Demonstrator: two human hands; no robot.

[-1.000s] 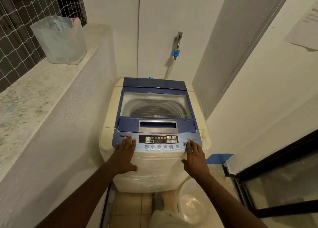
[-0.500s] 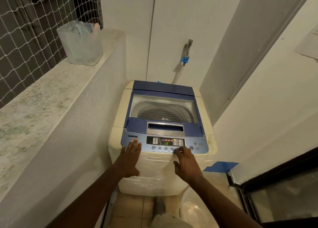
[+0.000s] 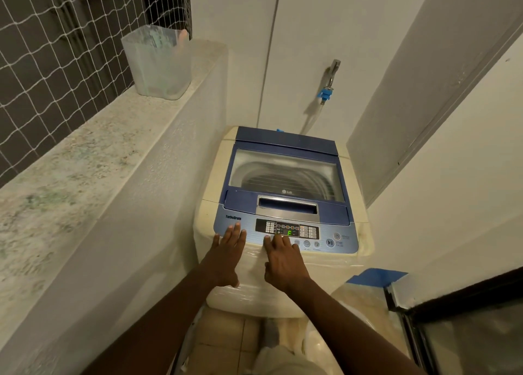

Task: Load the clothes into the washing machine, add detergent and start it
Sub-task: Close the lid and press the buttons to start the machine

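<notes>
A cream top-loading washing machine (image 3: 215, 176) with a blue lid stands in the corner, its lid shut and the drum showing through the window (image 3: 285, 173). Its control panel (image 3: 325, 233) is lit with a green character on the display. My left hand (image 3: 226, 250) lies flat, fingers spread, on the panel's left end. My right hand (image 3: 283, 258) rests on the front edge with its fingertips on the leftmost buttons of the row under the display. No clothes or detergent show.
A frosted plastic container (image 3: 158, 63) stands on the stone ledge (image 3: 70, 162) to the left, with netting behind it. A tap with a blue hose fitting (image 3: 325, 93) is on the back wall. A clear basin (image 3: 359, 298) sits on the floor to the right, next to a dark-framed glass door (image 3: 467, 332).
My right hand has slid left along the panel, from the start button to the left buttons. The display has lit up. My left hand stayed put; the view has shifted.
</notes>
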